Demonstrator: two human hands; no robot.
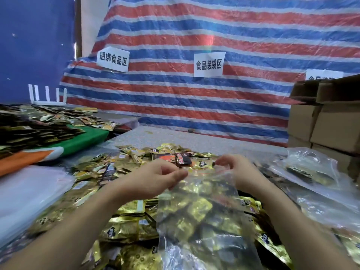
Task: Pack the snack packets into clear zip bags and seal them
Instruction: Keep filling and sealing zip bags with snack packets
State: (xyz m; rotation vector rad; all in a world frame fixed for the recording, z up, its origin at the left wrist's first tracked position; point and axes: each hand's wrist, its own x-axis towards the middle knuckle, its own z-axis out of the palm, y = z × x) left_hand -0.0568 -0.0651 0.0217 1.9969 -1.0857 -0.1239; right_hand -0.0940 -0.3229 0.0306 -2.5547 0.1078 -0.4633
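My left hand (155,177) and right hand (236,168) each pinch the top edge of a clear bag (202,211) with curled fingers. The bag holds gold packets and lies over the packet pile (109,168).

Left hand (155,177) and right hand (236,170): bare, forearms unsleeved.

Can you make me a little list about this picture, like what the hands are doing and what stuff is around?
left hand: pinches the top edge of the clear zip bag
right hand: pinches the same edge, further right
bag contents: gold snack packets
table: loose snack packets in a heap
right side: filled bags, cardboard boxes
behind: striped tarp with paper signs
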